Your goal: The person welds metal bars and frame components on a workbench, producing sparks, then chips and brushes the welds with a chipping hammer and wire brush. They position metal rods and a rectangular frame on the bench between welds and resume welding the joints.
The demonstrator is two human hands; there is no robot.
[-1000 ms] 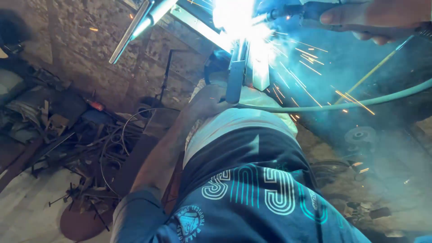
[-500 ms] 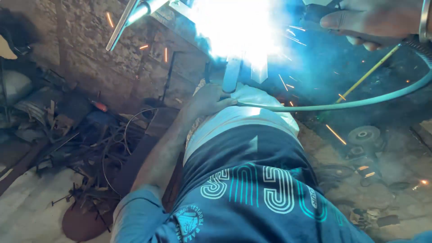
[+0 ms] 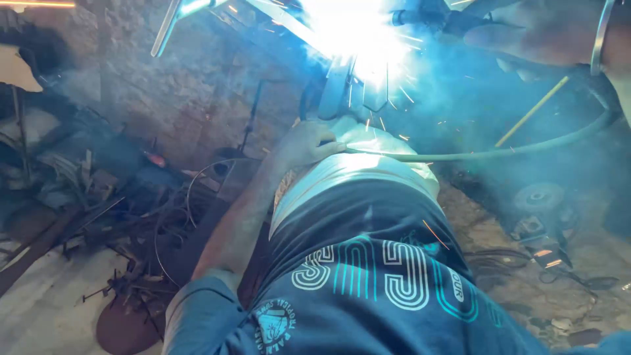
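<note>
A white-blue welding arc [image 3: 358, 33] blazes at the top centre, on a steel frame bar [image 3: 289, 23]. My right hand [image 3: 539, 33], a metal bangle on its wrist, is closed around the dark electrode holder [image 3: 420, 16], which points left into the arc. A pale cable [image 3: 499, 154] curves from the right edge across to my knee. My left hand [image 3: 309, 141] lies on my light trousers with its fingers curled at the foot of an upright steel piece [image 3: 335, 89] below the arc. The glare hides whether those fingers grip it. My dark printed shirt [image 3: 368, 276] fills the lower centre.
Tangled scrap wire and rods [image 3: 112, 210] are heaped on the floor at left, with a rusty round plate [image 3: 125, 329] in front of them. A rough stone wall [image 3: 177, 92] stands behind. An angle grinder [image 3: 539, 200] lies on the dirt floor at right, and a thin yellow rod [image 3: 532, 112] leans above it.
The arc glare has spread and brightened, throwing fresh sparks and blue smoke. The view has shifted slightly. Both hands stay where they were.
</note>
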